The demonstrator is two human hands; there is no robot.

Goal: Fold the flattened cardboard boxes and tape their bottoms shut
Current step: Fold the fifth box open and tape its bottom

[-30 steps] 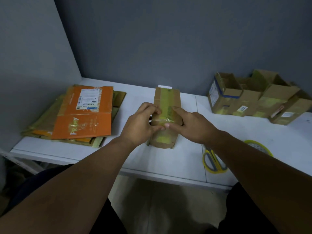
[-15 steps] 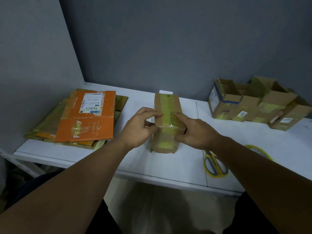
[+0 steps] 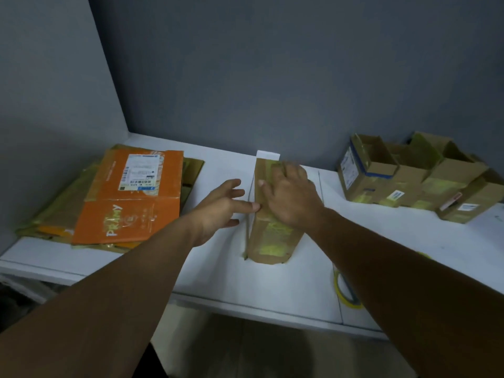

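Narrow brown taped cardboard box [image 3: 272,241] stands mid white table [image 3: 272,285], right hand [image 3: 291,197] pressing flat on its top, left hand [image 3: 218,211] spread open at its left edge gripping nothing; risk: a one-sided push skews the box and the tape wrinkles or lifts.

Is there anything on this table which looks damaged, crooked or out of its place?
Nothing serious. The folded boxes at the right stand crooked against each other, with flaps at different angles. The box under the right hand carries old yellowish tape patches, so it looks reused, not damaged.
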